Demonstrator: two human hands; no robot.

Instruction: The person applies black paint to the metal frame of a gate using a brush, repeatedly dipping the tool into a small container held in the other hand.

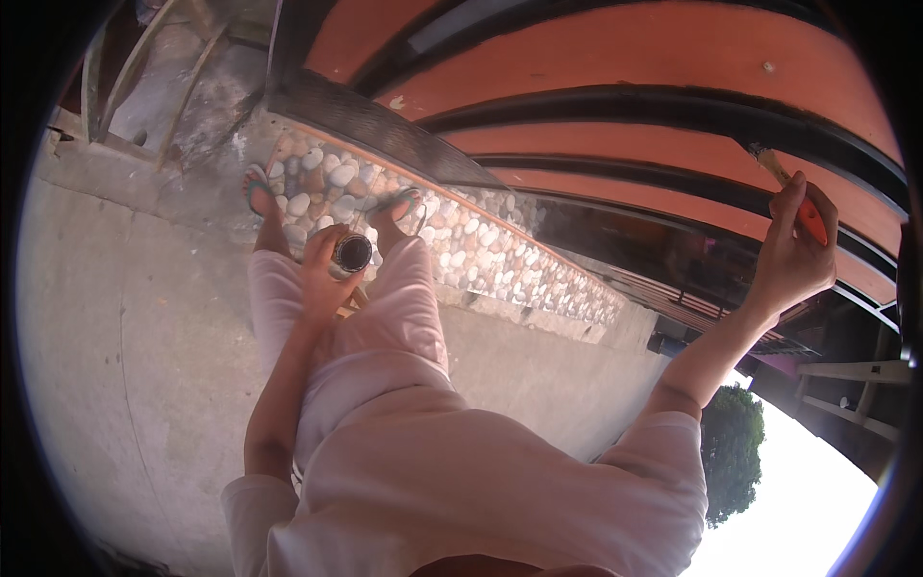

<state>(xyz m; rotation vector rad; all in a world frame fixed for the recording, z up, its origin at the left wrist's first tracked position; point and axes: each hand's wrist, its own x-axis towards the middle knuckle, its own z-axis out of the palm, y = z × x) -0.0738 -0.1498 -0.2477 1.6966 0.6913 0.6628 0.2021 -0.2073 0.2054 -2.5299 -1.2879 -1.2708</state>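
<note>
My left hand (321, 262) is wrapped round a small open can (352, 252) in front of my knees. Dark paint shows inside it. Raised at the right, my right hand (800, 240) grips a paintbrush (813, 221) by its orange handle. The brush's bristles (760, 154) meet or nearly meet a black band (673, 108) on the orange wall (615, 48); I cannot tell whether they touch. Several black bands run across this orange surface.
Below the wall lies a strip of rounded pebbles (461, 240), where my sandalled feet rest. Grey concrete (154, 337) spreads at the left. A wooden frame (144, 87) stands at the far left. On the right are a ladder-like frame (856, 394) and a green tree (733, 452).
</note>
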